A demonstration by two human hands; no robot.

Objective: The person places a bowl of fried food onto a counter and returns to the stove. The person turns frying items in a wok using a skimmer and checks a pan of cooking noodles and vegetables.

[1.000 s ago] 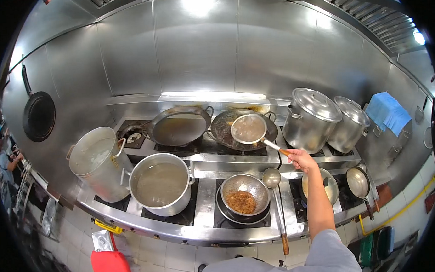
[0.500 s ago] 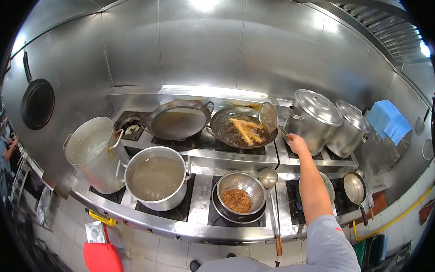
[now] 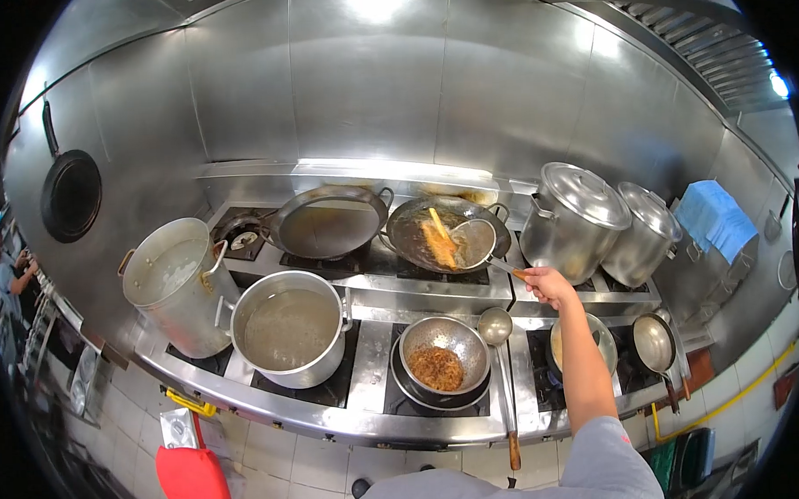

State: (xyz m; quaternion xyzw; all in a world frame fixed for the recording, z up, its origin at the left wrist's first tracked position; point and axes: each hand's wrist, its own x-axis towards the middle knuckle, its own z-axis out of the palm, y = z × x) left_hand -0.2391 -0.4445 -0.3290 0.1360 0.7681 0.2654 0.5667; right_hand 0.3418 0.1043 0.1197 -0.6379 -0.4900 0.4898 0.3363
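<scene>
My right hand (image 3: 549, 286) is closed around the wooden handle of a round strainer (image 3: 471, 243). The strainer's bowl lies low in the back wok (image 3: 408, 249), at its right side, beside golden-brown fried pieces (image 3: 439, 239) in dark oil. In front of this wok, a perforated metal bowl (image 3: 420, 337) with browned crumbly food (image 3: 435, 369) rests on a black pan. A ladle (image 3: 495, 326) with a long wooden-ended handle lies to the right of that bowl. My left hand is out of view.
Large open pots of liquid (image 3: 287, 331) (image 3: 171, 266) stand at left, near a second wok (image 3: 328, 224). Lidded pots (image 3: 574, 221) stand at back right, behind small pans (image 3: 654, 343). A black pan (image 3: 71, 196) hangs on the left wall. A person (image 3: 13, 279) is at far left.
The strainer has gone from above the wok, through a tilted position at its right rim, down among the fried pieces. The pieces have shifted and one now sticks up.
</scene>
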